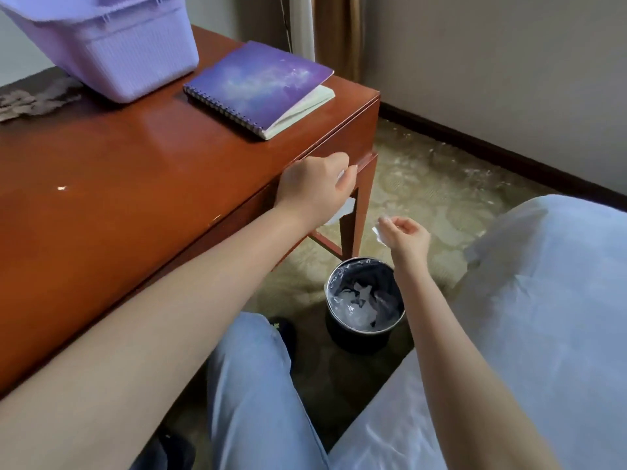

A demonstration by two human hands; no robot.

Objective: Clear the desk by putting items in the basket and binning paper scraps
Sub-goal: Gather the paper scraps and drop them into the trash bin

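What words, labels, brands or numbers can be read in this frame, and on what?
None can be read.
The notebook cover shows only a purple sky print, with no title.
The basket and the bin show no label on the sides in view.

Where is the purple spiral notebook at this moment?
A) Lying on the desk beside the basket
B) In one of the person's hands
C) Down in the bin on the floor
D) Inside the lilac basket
A: the spiral notebook lies flat on the wooden desk near its far corner, beside the lilac basket and not inside it.
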